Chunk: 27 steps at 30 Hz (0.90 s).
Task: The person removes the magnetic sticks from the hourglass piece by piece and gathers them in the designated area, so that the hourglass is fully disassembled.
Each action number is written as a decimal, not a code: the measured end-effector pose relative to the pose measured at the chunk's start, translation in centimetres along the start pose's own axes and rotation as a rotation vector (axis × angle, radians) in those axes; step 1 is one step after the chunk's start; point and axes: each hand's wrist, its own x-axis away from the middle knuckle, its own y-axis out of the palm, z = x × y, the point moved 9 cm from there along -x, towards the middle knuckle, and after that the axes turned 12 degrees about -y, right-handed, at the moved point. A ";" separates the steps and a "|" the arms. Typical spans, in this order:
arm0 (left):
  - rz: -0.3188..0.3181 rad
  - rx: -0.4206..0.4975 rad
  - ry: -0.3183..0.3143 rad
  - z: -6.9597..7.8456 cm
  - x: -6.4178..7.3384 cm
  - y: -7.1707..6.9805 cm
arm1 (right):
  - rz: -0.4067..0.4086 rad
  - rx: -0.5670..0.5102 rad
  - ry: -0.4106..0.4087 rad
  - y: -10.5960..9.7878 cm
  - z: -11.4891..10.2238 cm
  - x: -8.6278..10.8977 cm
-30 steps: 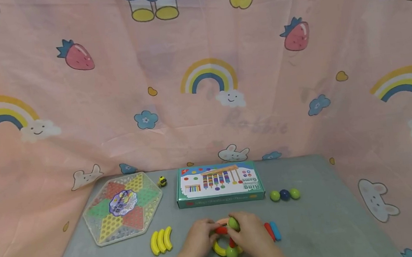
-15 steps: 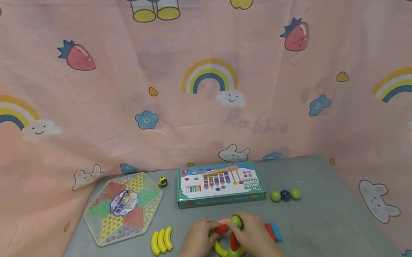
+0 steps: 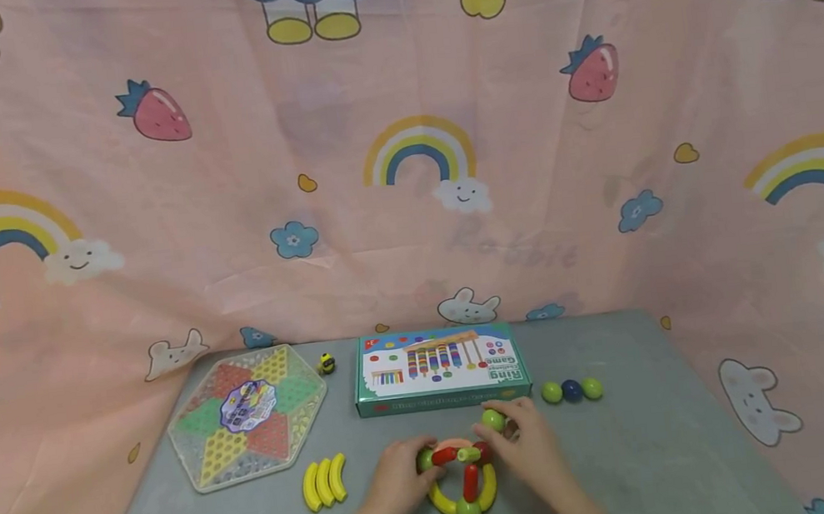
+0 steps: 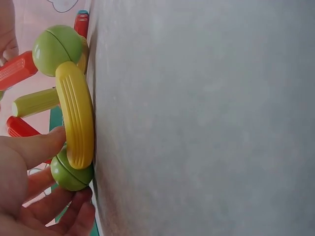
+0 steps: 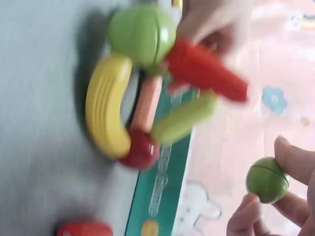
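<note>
A toy ring [image 3: 465,479] of yellow curved pieces, red sticks and green balls lies on the grey table near its front edge. My left hand [image 3: 412,468] grips the ring's left side. In the left wrist view the thumb lies against a yellow curved piece [image 4: 76,115] and the fingers curl under a green ball [image 4: 69,172]. My right hand [image 3: 511,429] pinches a loose green ball [image 3: 493,421], seen close in the right wrist view [image 5: 267,180], just above and right of the ring. A yellow-green stick [image 3: 469,454] points out bare from the ring's middle.
A teal game box [image 3: 439,369] lies behind the ring, with a hexagonal checkers board [image 3: 247,412] to its left. Three yellow curved pieces [image 3: 322,481] sit front left and three balls [image 3: 571,391] to the right. A small yellow-and-black toy [image 3: 326,363] sits between board and box.
My right hand has pulled the green ball off the top of the ring and moved it up and to the right. The yellow-green stick is now exposed. The left hand stays on the ring.
</note>
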 end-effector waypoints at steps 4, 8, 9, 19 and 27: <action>-0.051 0.055 -0.049 -0.5 -0.2 0.3 | 0.040 -0.023 0.022 -2.3 2.0 -0.5; -0.066 0.089 -0.081 -0.8 -0.2 0.3 | 0.091 -0.080 0.039 -5.0 4.7 -0.9; -0.067 0.093 -0.082 -0.9 -0.1 0.3 | 0.097 -0.089 0.046 -5.7 5.5 -1.1; -0.147 0.178 -0.077 -1.3 0.1 0.5 | 0.125 -0.052 0.088 -11.1 12.5 -2.1; -0.218 0.241 -0.130 -2.0 -0.2 0.7 | 0.102 -0.025 0.175 -13.2 17.2 -3.0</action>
